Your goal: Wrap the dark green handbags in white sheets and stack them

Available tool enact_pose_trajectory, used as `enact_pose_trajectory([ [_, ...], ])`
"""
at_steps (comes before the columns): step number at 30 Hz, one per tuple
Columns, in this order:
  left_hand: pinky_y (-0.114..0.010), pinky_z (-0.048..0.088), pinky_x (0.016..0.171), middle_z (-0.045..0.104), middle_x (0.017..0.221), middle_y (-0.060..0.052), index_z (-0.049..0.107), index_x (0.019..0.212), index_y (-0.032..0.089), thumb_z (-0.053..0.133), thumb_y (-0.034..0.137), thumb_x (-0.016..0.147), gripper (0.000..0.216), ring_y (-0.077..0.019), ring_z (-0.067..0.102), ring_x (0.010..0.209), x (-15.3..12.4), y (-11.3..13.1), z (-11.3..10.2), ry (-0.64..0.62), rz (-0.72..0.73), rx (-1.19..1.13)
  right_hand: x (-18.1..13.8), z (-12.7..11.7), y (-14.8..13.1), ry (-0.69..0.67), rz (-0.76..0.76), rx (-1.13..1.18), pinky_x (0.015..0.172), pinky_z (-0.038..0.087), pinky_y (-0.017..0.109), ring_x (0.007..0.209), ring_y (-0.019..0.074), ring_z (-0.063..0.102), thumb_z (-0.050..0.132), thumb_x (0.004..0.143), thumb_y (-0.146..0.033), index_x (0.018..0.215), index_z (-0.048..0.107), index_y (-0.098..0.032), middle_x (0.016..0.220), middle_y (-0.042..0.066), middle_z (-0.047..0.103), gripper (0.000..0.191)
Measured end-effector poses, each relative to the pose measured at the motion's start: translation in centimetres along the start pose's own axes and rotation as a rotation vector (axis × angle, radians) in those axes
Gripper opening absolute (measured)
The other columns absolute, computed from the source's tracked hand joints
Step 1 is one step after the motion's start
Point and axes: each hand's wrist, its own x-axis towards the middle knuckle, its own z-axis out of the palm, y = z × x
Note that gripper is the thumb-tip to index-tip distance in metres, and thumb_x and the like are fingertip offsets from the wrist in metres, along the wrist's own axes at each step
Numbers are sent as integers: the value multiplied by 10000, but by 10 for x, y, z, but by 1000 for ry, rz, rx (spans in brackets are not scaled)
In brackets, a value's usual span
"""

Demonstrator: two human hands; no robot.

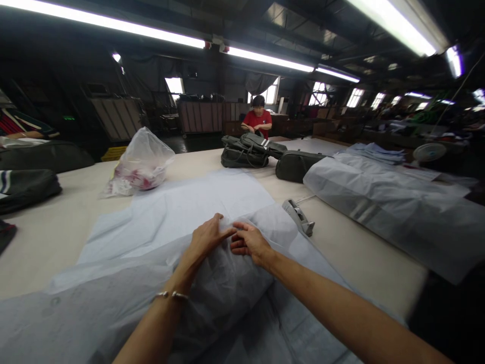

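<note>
A bulky dark item wrapped in thin white translucent fabric (223,288) lies on the table in front of me. My left hand (206,240), with a bracelet on its wrist, rests on top of the wrapped bundle, fingers pinching the fabric's edge. My right hand (248,242) is beside it, fingers curled and gripping the same fabric edge. The two hands almost touch. More sheets of the white fabric (182,207) spread flat beyond the bundle.
A grey tape dispenser (299,216) sits right of my hands. Wrapped bags (382,197) lie along the right. Dark green bags (246,150) and a person in a red shirt (257,120) are at the far end. A clear plastic bag (142,162) stands left.
</note>
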Motion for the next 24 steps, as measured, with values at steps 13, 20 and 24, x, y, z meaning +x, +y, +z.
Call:
enact_pose_trajectory([
  [13, -337, 449, 728, 699, 1076, -121, 565, 1025, 223, 500, 550, 856, 373, -296, 656, 971, 2, -4, 8, -51, -4, -16, -54, -85, -97, 416, -1051, -1130, 1142, 271, 494, 1299, 297, 440, 619, 813, -195, 1219, 616, -226, 1343, 101, 553, 407],
  [20, -360, 449, 730, 704, 1043, -134, 587, 999, 220, 512, 535, 840, 361, -319, 655, 967, 4, -7, 11, -36, -3, -63, -63, -166, 5, 371, -672, -1020, 1132, 298, 507, 1363, 326, 387, 847, 575, -416, 1408, 426, -255, 1450, 114, 460, 947],
  [24, -349, 449, 720, 702, 1065, -127, 586, 1042, 225, 483, 576, 840, 418, -315, 656, 969, 4, -7, 11, -47, -6, -27, -39, -148, 24, 333, -545, -729, 1019, 413, 453, 1125, 294, 568, 828, 597, -400, 1116, 651, -232, 1138, 74, 648, 573],
])
